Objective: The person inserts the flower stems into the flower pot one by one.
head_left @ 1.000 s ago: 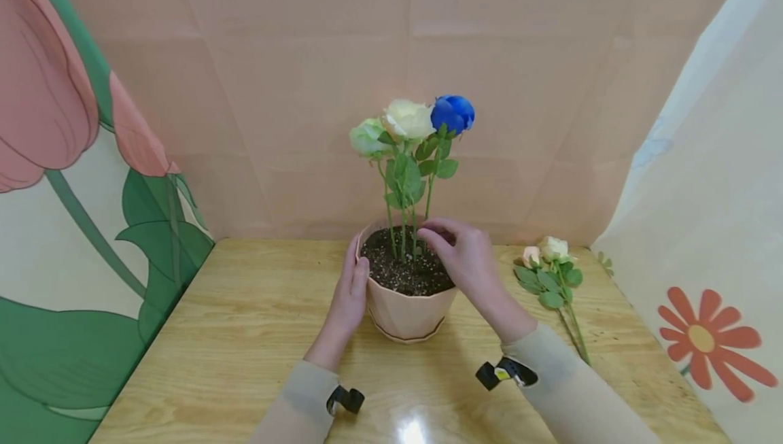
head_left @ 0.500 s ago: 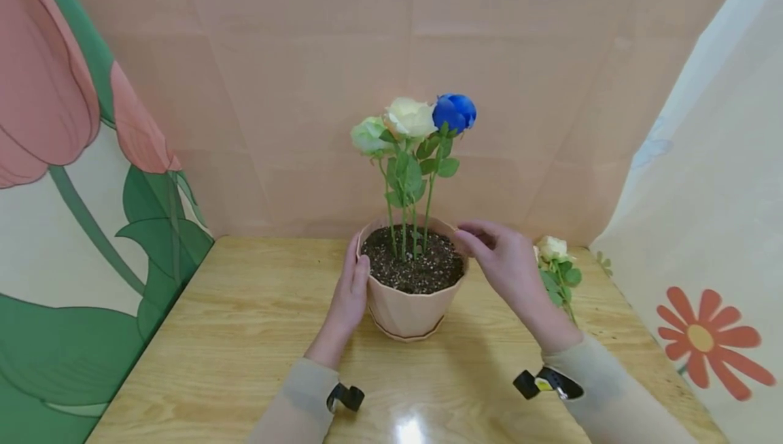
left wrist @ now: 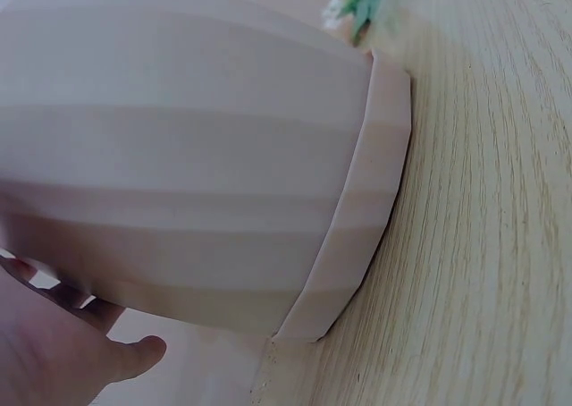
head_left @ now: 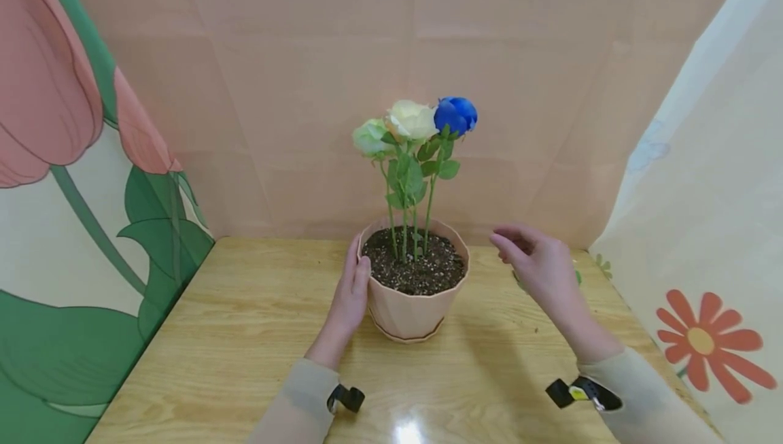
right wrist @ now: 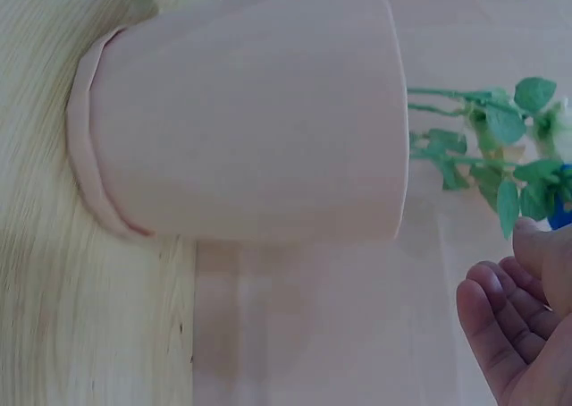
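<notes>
A pale pink faceted flowerpot [head_left: 408,311] stands upright on its saucer, filled with dark soil [head_left: 412,277]. From the soil rise a blue rose [head_left: 455,116], a cream rose [head_left: 412,119] and a pale green rose [head_left: 372,138] on green stems. My left hand [head_left: 350,294] rests along the pot's left side, fingers extended against its wall; part of that hand [left wrist: 54,343] shows in the left wrist view. Apart from the pot, my right hand [head_left: 541,270] hangs in the air on its right. Its fingers are loosely bent and hold nothing, as the right wrist view also shows.
Leaves [head_left: 578,277] of the roses lying on the table peek out from behind my right hand, which hides most of them. The wooden table [head_left: 245,342] meets a pink cloth [head_left: 306,90] at the back, with flower-printed sheets on both sides.
My right hand has moved right, from beside the stems over the soil, past the pot's rim, to in front of the lying roses. The left hand stays against the pot.
</notes>
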Tool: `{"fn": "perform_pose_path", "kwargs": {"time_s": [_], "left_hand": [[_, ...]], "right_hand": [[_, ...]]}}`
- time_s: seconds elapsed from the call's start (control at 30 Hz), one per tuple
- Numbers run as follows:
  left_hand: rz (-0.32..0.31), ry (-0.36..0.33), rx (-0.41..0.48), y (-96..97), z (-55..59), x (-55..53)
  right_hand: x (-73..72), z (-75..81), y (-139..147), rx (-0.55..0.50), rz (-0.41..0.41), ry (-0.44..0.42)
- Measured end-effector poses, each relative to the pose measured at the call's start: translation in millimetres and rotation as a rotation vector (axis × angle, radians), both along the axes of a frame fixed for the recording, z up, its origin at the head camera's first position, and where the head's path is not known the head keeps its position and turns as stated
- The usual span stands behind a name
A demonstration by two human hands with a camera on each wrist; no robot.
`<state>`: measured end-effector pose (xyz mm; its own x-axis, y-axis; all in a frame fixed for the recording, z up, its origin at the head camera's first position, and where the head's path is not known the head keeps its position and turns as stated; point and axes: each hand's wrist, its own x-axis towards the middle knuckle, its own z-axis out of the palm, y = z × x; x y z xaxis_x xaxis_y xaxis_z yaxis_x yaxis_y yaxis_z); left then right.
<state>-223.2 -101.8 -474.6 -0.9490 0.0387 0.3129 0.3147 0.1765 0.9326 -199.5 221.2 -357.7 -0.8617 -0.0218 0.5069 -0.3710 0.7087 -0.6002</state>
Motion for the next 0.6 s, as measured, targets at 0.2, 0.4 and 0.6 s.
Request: {"fn": "perform_pose_path", "kwargs": {"time_s": [0.2,0.4,0.6], "left_hand": [[-0.010,0.013,0.009,0.1,-1.8,-1.0],[-0.006,0.018,-0.002,-0.9,-2.4,-2.7],[-0.007,0.018,-0.013,-1.1,-2.8,-3.7]], "right_hand": [[4.1,-6.6,23.3,-0.038,-0.012,-0.065],[8.7,-11.6,42.7,-0.003,-0.047,-0.080],[11.0,-19.3,61.2,0.036,-0.089,-0.109]]}}
